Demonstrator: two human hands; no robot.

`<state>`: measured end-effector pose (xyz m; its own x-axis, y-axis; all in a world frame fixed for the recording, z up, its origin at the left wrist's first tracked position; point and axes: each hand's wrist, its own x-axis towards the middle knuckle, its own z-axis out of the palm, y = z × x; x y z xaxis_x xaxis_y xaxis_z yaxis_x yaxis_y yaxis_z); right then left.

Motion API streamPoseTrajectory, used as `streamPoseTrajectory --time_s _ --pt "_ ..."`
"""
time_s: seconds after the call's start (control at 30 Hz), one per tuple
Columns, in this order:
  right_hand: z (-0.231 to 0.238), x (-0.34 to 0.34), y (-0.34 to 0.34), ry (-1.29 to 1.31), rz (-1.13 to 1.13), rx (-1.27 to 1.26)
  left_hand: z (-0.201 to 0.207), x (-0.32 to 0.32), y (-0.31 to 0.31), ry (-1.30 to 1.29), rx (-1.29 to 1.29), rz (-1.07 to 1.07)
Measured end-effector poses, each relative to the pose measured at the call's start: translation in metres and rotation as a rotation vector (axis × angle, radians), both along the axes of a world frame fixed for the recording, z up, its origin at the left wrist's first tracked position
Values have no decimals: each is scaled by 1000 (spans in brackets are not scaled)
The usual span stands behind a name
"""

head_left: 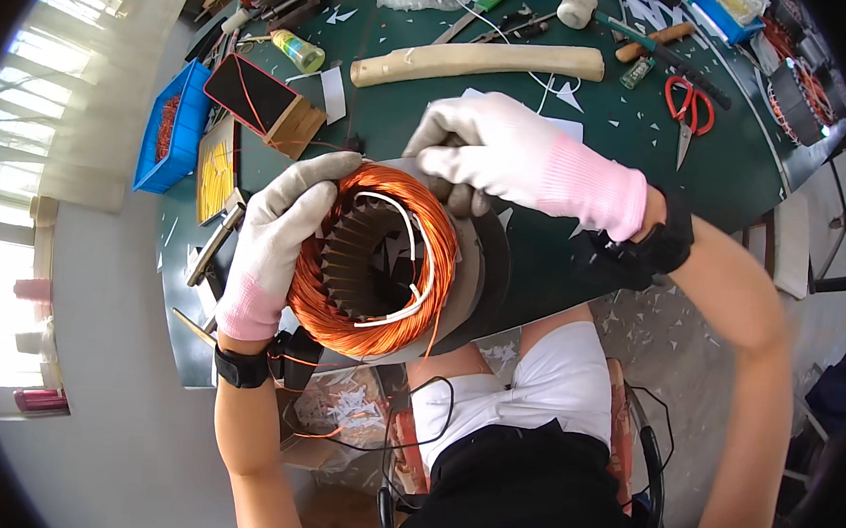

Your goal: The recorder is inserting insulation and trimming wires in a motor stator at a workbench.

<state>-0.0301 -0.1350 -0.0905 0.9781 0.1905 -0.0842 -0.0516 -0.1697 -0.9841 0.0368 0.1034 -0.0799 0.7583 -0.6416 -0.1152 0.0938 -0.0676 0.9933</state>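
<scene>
A motor stator lies near the table's front edge, its thick ring of orange copper windings (pixel 430 309) facing me and grey core (pixel 469 267) behind. White sleeving (pixel 387 321) runs along the inside of the ring, and dark slot liners (pixel 345 263) line the bore. At the ring's left, my left hand (pixel 279 223), in a white glove with a pink cuff, grips the winding with bent fingers. Beyond the ring's upper right, my right hand (pixel 495 151), gloved alike, has its fingers curled together by the stator's far edge. Whatever sits between those fingertips is hidden.
A pale wooden stick (pixel 481 64) lies across the green table, with red-handled scissors (pixel 688 116) and a hammer (pixel 653 56) to the right. A phone (pixel 249 93) leans on a wooden block (pixel 295 128), beside a blue bin (pixel 172 129). Paper scraps are scattered about.
</scene>
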Motion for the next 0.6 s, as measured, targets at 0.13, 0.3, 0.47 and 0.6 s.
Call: streamPoseTrajectory --time_s 0.13,0.3,0.47,0.6 --pt "-55 -10 -55 -463 -357 -1098 2 12 2 -16 55 -16" --pt "-102 -3 -81 -426 -365 -1586 31 0 -8 -1259 625 -13" --pt "-108 -7 -82 -510 -335 -1608 48 -50 18 -1464 833 -179" --pt "-87 -18 -84 -380 -306 -1432 62 -95 -22 -1643 873 -552"
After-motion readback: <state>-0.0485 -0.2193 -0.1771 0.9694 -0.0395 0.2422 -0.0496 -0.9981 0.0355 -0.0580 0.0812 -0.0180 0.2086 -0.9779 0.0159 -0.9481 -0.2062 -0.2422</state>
